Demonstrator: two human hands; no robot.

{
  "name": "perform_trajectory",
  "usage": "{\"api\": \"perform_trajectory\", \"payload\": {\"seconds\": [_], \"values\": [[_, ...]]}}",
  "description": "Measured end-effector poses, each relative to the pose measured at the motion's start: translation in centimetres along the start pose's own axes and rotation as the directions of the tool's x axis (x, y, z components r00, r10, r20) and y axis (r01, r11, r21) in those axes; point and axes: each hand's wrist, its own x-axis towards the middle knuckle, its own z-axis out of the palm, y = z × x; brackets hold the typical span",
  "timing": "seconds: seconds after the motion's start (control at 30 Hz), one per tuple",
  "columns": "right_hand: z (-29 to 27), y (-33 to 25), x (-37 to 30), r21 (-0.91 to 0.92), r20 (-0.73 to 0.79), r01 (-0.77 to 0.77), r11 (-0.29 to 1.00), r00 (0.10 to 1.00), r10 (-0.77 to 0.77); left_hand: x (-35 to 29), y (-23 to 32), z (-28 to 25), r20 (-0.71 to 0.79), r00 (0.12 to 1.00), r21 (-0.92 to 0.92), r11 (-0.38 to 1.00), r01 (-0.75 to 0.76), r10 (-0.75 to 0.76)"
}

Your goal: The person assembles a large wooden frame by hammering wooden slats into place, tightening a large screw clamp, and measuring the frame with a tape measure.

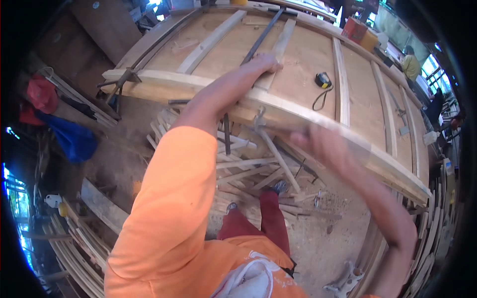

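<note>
My left hand (269, 63) reaches over the near rail of a large wooden panel (308, 74), its fingers curled down at a pale wooden slat (283, 42) that crosses the panel. A dark metal bar clamp (263, 36) runs beside that slat. Blurred by motion, my right hand (320, 143) is closed around the handle of a hammer (259, 119). The hammer's metal head is just at the outer face of the near rail (293, 110), below my left forearm; whether it touches the rail I cannot tell.
On the panel lies a yellow-black tape measure (323, 79) with a cord. Another clamp (121, 82) grips the left corner. Loose wood offcuts (248, 164) cover the floor by my feet. Long strips (74, 243) stand at left. A person (410, 65) is at the far right.
</note>
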Motion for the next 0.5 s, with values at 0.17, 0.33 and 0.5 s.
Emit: {"api": "perform_trajectory", "payload": {"seconds": [0.17, 0.33, 0.5], "values": [[0.5, -2.8, -0.2, 0.139, -0.368, -0.073, 0.988, 0.922, 0.120, -1.5, -3.8, 1.0, -0.024, 0.997, 0.010, 0.997, 0.071, -0.071], [0.8, 1.9, -0.2, 0.043, -0.143, 0.075, 0.996, 0.987, -0.068, -3.4, 3.1, -0.8, -0.136, 0.990, -0.059, 0.998, 0.026, -0.034], [-0.8, -0.4, 1.2, 0.142, -0.286, -0.287, 0.947, 0.904, 0.317, -3.9, -0.5, 0.0, 0.005, 1.000, -0.176, 0.984, -0.016, 0.017]]}}
